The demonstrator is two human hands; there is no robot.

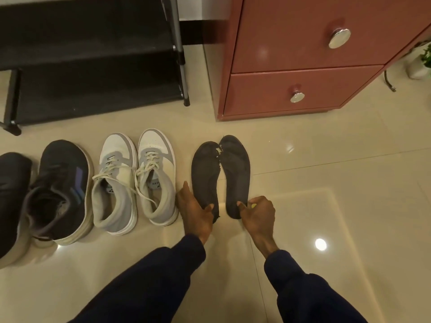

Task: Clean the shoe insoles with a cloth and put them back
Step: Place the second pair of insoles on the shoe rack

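Dark blue sleeves (pixel 149 283) reach forward from the bottom of the view, and each ends in a hand at the heel of an insole. The left hand (pixel 194 213) pinches the heel of the left insole (pixel 205 173), thumb on top and fingers curled underneath. The right hand (pixel 257 214) grips the heel of the right insole (pixel 236 169) in the same way. Both insoles are dark and point away from the person over the pale tiled floor (pixel 338 206), side by side, their toes almost meeting. Whether the toes rest on the tiles or hang just above them I cannot tell. The left insole has a ragged, torn inner edge near the toe. A small yellow-green bit (pixel 253 205) shows inside the right hand's curled fingers; it is too small to name, and no cloth is plainly in sight. Just left of the hands stands a pair of white shoes (pixel 116 159), laces loose and openings facing the camera, and further left a dark shoe (pixel 60 183). Behind them are a black shoe rack (pixel 93 85) and a reddish drawer cabinet (pixel 291 43). As I judge it, the insoles are out of their shoes, so the removal is done. Nothing shows whether they have been wiped, and putting them back is left to do.
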